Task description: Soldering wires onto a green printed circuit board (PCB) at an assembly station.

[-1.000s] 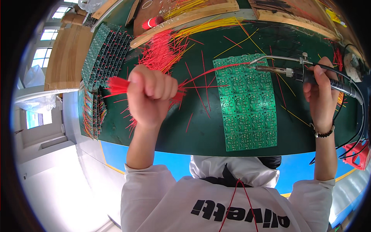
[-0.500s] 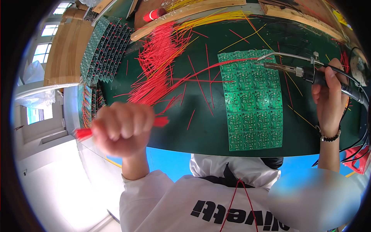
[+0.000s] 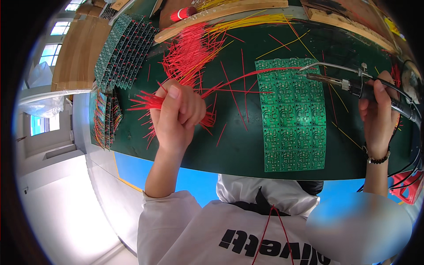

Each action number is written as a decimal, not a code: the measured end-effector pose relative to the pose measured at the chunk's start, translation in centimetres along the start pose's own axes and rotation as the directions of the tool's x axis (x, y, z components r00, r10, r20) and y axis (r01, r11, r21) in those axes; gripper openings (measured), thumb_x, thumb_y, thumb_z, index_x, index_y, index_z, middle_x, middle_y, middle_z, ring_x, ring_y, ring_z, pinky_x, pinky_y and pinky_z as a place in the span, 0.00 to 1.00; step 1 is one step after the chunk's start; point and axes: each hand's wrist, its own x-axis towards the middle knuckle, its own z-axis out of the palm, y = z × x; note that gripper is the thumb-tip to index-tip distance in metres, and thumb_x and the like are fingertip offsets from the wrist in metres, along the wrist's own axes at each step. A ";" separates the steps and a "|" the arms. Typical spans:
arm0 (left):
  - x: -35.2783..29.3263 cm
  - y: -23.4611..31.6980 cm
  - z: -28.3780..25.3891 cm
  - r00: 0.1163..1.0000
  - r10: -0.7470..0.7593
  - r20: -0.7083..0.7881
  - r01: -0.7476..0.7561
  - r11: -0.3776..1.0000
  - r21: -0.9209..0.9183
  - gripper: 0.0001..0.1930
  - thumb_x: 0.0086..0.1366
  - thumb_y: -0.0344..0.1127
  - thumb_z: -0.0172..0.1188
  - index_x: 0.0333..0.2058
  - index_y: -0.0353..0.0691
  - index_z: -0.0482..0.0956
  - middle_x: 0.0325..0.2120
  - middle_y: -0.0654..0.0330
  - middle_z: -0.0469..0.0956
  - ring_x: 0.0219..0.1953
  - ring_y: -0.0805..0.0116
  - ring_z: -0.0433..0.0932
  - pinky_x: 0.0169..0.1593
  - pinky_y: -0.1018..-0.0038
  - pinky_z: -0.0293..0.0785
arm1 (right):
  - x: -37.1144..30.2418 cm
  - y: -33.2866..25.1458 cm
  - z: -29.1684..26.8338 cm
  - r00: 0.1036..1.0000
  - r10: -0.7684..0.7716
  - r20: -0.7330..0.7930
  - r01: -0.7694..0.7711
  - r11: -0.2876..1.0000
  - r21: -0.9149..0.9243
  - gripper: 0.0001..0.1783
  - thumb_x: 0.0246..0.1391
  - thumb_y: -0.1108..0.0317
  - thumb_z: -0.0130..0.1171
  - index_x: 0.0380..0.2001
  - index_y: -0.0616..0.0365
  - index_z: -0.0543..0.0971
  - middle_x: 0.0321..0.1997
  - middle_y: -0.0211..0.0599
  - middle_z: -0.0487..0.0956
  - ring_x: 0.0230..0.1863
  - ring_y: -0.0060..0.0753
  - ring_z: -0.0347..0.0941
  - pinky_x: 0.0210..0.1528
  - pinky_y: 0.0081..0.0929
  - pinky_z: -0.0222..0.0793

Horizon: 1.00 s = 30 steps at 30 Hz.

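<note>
My left hand (image 3: 179, 115) is closed around a bundle of short red wires (image 3: 148, 102); their ends stick out on both sides of the fist. It hovers over the near side of the loose red wire pile (image 3: 192, 53). My right hand (image 3: 379, 117) grips a soldering iron (image 3: 353, 86) with a curved metal feed tube (image 3: 333, 65) fixed to it. The iron's tip is over the upper right of a green circuit board panel (image 3: 293, 117). Long red wires reach from the pile across the panel's top, ending near the tip.
Stacked boards with red wires (image 3: 126, 53) stand at the left, above a bunch of multicoloured wires (image 3: 106, 119). Yellow wires (image 3: 251, 21) lie along a wooden strip (image 3: 221, 17) at the back. Black cables (image 3: 408, 163) hang on the right. Stray wires are scattered around the panel.
My left hand has moved right and away from me, over the wire pile, with its bundle turned and its ends fanned out. My right hand and the iron have stayed nearly still.
</note>
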 end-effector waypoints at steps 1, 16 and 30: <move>0.0 0.2 0.0 1.000 0.002 0.000 -0.002 1.000 0.002 0.16 0.64 0.41 0.38 0.17 0.44 0.56 0.06 0.70 0.51 0.07 0.81 0.46 0.12 0.81 0.45 | 0.0 0.0 0.2 0.999 -0.008 -0.035 0.007 1.000 -0.002 0.13 0.49 0.59 0.51 0.25 0.59 0.69 0.14 0.27 0.66 0.12 0.12 0.61 0.12 0.09 0.51; -2.3 -0.9 2.1 0.873 0.409 -0.265 -0.335 0.899 0.283 0.11 0.59 0.32 0.47 0.39 0.36 0.58 0.08 0.67 0.58 0.09 0.79 0.54 0.15 0.80 0.54 | 0.4 0.3 -0.5 0.999 -0.023 0.041 0.023 1.000 0.014 0.10 0.49 0.62 0.50 0.23 0.57 0.67 0.14 0.27 0.67 0.14 0.13 0.62 0.12 0.10 0.52; -3.2 -0.7 1.3 0.976 0.200 -0.084 -0.165 0.936 0.310 0.16 0.60 0.37 0.46 0.16 0.39 0.59 0.10 0.66 0.56 0.13 0.77 0.54 0.18 0.80 0.49 | 0.2 -0.2 -0.2 0.997 0.009 0.076 -0.016 0.995 0.093 0.10 0.48 0.65 0.53 0.21 0.58 0.66 0.12 0.29 0.68 0.12 0.13 0.61 0.12 0.09 0.54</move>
